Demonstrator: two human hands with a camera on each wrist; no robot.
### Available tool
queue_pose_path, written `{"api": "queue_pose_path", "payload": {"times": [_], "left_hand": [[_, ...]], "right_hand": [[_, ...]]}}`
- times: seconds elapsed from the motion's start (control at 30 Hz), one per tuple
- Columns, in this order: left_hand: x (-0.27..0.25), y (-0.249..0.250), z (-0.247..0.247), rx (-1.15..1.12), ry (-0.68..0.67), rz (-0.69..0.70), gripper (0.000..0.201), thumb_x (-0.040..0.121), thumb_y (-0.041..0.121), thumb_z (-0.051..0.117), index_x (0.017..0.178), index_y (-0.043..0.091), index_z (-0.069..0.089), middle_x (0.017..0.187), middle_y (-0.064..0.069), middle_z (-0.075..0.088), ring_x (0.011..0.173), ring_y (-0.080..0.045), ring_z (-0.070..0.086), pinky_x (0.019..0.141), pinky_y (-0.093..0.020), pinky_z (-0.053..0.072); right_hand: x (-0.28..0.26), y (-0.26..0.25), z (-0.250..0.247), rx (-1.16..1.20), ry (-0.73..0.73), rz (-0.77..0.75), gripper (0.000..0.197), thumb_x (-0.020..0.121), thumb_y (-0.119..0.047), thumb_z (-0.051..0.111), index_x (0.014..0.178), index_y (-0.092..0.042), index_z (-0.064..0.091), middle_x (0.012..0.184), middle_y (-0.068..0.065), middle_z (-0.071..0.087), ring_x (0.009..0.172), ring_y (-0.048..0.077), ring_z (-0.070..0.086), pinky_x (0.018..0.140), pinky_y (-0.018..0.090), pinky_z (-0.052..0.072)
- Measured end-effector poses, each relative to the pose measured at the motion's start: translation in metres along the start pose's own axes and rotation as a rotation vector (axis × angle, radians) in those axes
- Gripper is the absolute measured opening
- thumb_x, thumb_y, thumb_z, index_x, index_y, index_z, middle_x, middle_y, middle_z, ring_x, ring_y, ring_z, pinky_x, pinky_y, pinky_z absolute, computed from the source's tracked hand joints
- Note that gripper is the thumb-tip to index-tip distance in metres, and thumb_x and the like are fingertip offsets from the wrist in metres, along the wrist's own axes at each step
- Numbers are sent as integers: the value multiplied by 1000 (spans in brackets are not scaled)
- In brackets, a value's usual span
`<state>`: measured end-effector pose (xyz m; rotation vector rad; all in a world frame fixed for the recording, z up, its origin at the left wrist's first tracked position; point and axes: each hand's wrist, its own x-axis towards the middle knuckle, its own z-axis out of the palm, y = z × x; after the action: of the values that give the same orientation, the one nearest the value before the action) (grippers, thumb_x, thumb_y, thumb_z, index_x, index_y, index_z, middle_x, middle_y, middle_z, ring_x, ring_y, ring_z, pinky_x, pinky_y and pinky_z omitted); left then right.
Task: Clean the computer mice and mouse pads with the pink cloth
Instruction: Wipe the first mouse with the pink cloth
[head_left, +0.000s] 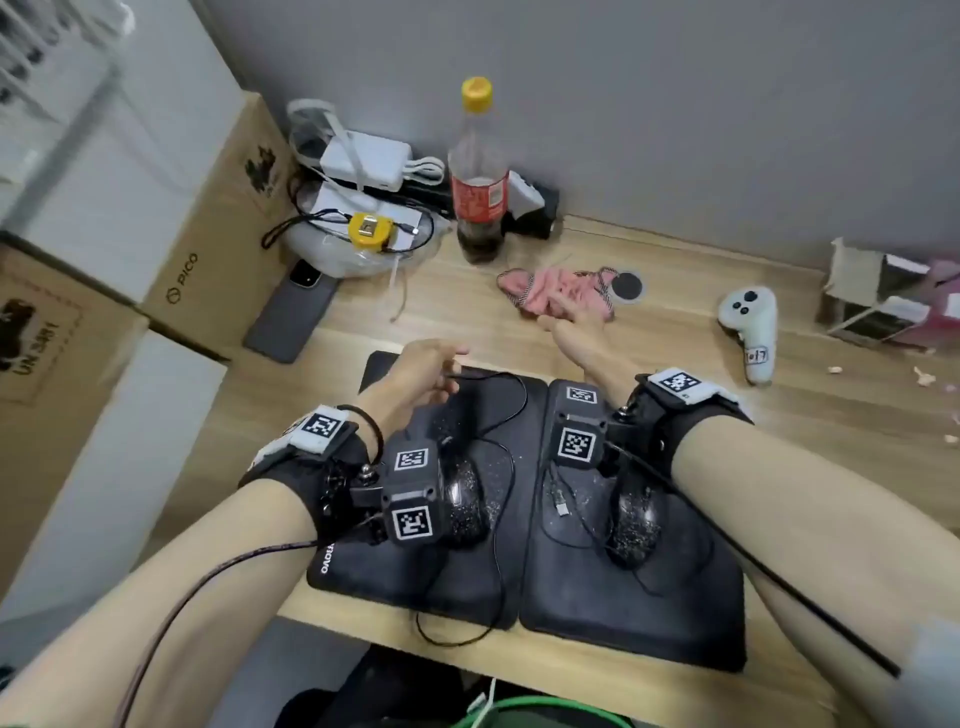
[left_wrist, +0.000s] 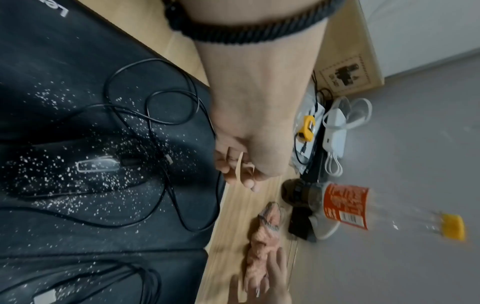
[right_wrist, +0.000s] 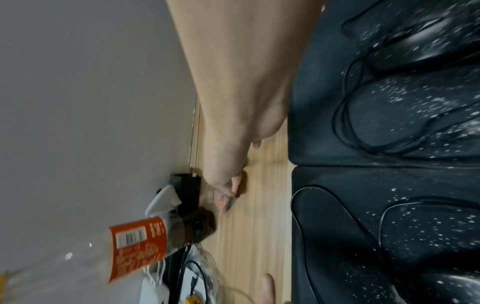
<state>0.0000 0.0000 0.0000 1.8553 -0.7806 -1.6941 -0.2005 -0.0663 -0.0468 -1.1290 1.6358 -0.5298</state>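
my right grip (head_left: 574, 332) fingers reach pink cloth (head_left: 558, 293), clasp blurred, cannot tell | my left grip (head_left: 423, 371) loosely curled, holding nothing | left mouse (head_left: 465, 501) half hidden by wrist camera

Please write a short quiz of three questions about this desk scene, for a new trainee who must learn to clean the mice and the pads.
1. True or false: the right hand reaches to the pink cloth on the desk.
2. What covers the two black mouse pads?
A. white specks
B. water drops
C. blue paint
3. Fill in: the bottle behind the cloth has a ____ cap.

Key:
1. True. Its fingers lie at the near edge of the cloth, which is not lifted.
2. A. White specks lie on the left mouse pad, the right mouse pad and both mice.
3. Yellow.
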Motion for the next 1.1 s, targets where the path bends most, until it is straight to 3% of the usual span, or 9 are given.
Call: {"api": "queue_pose_path", "payload": {"times": [0.17,0.3,0.43,0.53,0.63,0.7,0.8,0.93,1.1], "left_hand": [[0,-20,-25,12,65,-31,22,95,13,45,100,22,65,63,6,52,53,-10,49,52,-19,39],[-1,-35,-41,56,71,-8,19,93,15,48,97,23,65,65,7,53,55,-10,50,56,-20,36],[-4,-45,-48,104,60,-4,18,94,18,50,91,26,66,69,7,57,56,-8,54,56,-20,37],[-9,-47,-51,118,15,17,17,95,19,49,93,25,65,72,5,58,55,-8,54,56,-21,38],[-15,-50,-56,131,-34,36,15,95,19,51,93,24,65,72,4,57,55,-9,55,55,-21,38],[-20,-55,-61,137,-65,35,13,94,18,53,92,22,65,73,3,58,55,-10,56,54,-20,39],[-26,-62,-67,144,-127,7,11,93,15,53,91,18,63,77,0,59,60,-12,59,56,-20,43],[-42,-66,-62,187,-244,-52,12,96,13,48,96,12,59,77,-4,62,68,-17,61,67,-22,49],[-58,-76,-51,283,-269,-179,20,100,21,40,111,6,49,92,-12,65,73,-22,64,64,-22,54]], "right_hand": [[31,-5,16,-256,-30,132,75,87,-58,51,150,-45,15,162,10,-9,148,33,-16,114,55,-13],[40,14,28,-521,-21,168,76,81,-66,48,136,-15,49,162,10,10,149,34,0,119,55,-1],[24,16,35,-481,166,146,42,70,-60,67,70,-20,56,113,14,65,117,32,56,105,45,41],[19,33,36,-358,200,198,64,45,-50,82,95,-14,65,91,8,69,93,28,67,77,40,57],[-14,25,43,-260,221,195,20,76,-22,76,75,-14,58,79,6,62,83,25,62,65,34,51],[-34,21,45,-60,242,174,26,85,-32,71,69,-17,57,74,4,63,75,22,64,69,33,54],[-65,11,44,285,264,188,17,90,-24,63,99,-10,64,87,3,67,76,20,69,58,26,56],[-119,1,42,299,-109,266,11,94,0,45,101,1,53,77,17,69,44,16,65,34,18,39],[-143,22,57,169,-222,369,17,95,-14,54,99,3,54,65,16,69,47,21,63,47,28,50]]}}
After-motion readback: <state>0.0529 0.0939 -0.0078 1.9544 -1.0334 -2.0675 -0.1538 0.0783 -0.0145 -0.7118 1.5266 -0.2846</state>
